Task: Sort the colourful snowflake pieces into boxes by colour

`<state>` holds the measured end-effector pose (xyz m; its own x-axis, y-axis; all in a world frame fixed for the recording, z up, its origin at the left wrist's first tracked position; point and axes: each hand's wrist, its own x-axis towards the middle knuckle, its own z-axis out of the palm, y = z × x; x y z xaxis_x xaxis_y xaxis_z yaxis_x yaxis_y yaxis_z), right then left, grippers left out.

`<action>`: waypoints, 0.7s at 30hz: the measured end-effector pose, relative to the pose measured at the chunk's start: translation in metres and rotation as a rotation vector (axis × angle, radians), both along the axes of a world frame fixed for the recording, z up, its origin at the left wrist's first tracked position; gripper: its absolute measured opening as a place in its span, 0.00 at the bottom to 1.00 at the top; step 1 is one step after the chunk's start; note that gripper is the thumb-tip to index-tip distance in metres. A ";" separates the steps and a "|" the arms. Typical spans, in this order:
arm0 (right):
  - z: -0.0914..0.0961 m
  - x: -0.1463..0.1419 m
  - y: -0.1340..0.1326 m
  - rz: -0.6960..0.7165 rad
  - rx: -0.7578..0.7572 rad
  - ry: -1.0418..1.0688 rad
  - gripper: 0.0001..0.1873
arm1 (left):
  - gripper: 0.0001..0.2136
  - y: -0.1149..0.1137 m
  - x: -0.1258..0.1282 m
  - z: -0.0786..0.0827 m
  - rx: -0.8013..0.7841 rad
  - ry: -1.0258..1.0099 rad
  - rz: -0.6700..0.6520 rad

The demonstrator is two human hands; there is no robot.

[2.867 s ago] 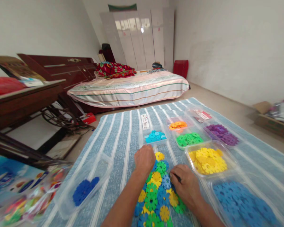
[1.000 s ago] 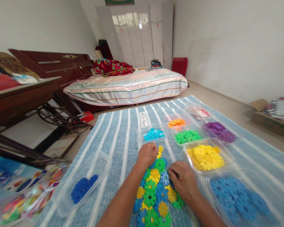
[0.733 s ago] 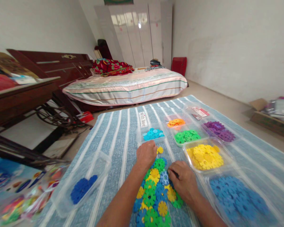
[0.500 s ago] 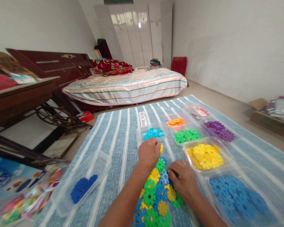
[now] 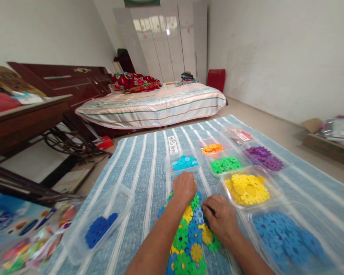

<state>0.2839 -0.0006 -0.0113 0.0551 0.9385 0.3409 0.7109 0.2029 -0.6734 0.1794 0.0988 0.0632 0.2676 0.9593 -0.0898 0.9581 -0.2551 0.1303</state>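
Observation:
A flat patch of joined plastic snowflake discs (image 5: 189,238), in yellow, green and blue, lies on a blue striped mat (image 5: 137,168). My left hand (image 5: 185,188) rests curled on the far end of the patch, covering the yellow disc there. My right hand (image 5: 220,221) presses closed fingers on the patch's right edge beside a blue disc (image 5: 198,215). Clear trays around hold sorted discs: light blue (image 5: 185,162), orange (image 5: 212,148), green (image 5: 225,165), purple (image 5: 265,157), yellow (image 5: 247,188), blue (image 5: 286,238).
A clear tub with dark blue discs (image 5: 100,229) lies at the left on the mat. Bags of mixed pieces (image 5: 25,244) sit at the lower left. A wooden table (image 5: 25,122), a bed (image 5: 151,105) and a cardboard box (image 5: 326,143) surround the mat.
My left hand slid a little to the right and now covers the yellow disc at the patch's far end. My right hand stayed on the patch's right edge.

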 end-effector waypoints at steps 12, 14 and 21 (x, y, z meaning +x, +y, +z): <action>0.000 0.000 0.000 0.003 -0.002 0.024 0.08 | 0.08 0.012 -0.011 -0.006 -0.053 -0.105 -0.019; -0.001 0.000 0.000 0.002 -0.004 0.027 0.08 | 0.08 0.010 -0.008 0.000 -0.065 -0.166 -0.044; -0.001 0.000 0.000 -0.017 0.012 0.034 0.09 | 0.10 -0.004 0.036 0.026 -0.314 -0.607 -0.208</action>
